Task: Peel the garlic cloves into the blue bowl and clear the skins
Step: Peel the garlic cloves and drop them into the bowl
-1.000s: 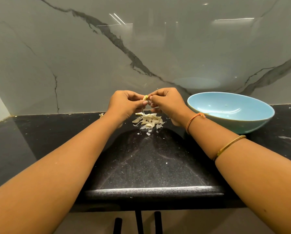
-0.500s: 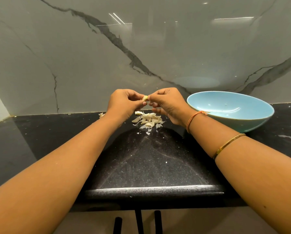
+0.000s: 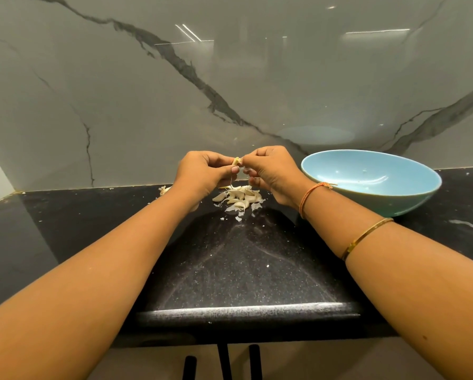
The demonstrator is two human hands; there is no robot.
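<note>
Both hands are raised together above the black counter (image 3: pixel 243 264), just short of the grey veined wall panel (image 3: pixel 120 105); the left hand (image 3: pixel 202 174) and the right hand (image 3: pixel 273 174) meet at their fingertips on one garlic clove (image 3: pixel 237 161), yellowish at its exposed end. Grip, left: fingers curled, thumb and forefinger pinching the clove from 9 o'clock; grip, right: fingers curled, tips pinching the same clove from 3 o'clock. A thin strand of skin (image 3: pixel 231 182) hangs from the clove towards 6 o'clock.

Directly below the hands, at 6 o'clock of the held clove, a pile of garlic cloves (image 3: pixel 239 197) lies on the counter; loose skin flakes (image 3: pixel 239 215) are scattered along its near edge; whether each clove in the pile is peeled cannot be told. One further scrap (image 3: pixel 163 190) lies at 9 o'clock of the pile, partly behind the left wrist.

The blue bowl (image 3: pixel 394 204) stands on the counter at 3 o'clock of the right hand, near but apart from it; its inside shows glare and a few small specks.

Right forearm: an orange thread (image 3: pixel 309 193) at the wrist; a gold bangle (image 3: pixel 367 237) further up. A pale smear (image 3: pixel 461 222) marks the counter at 4 o'clock of the bowl.
</note>
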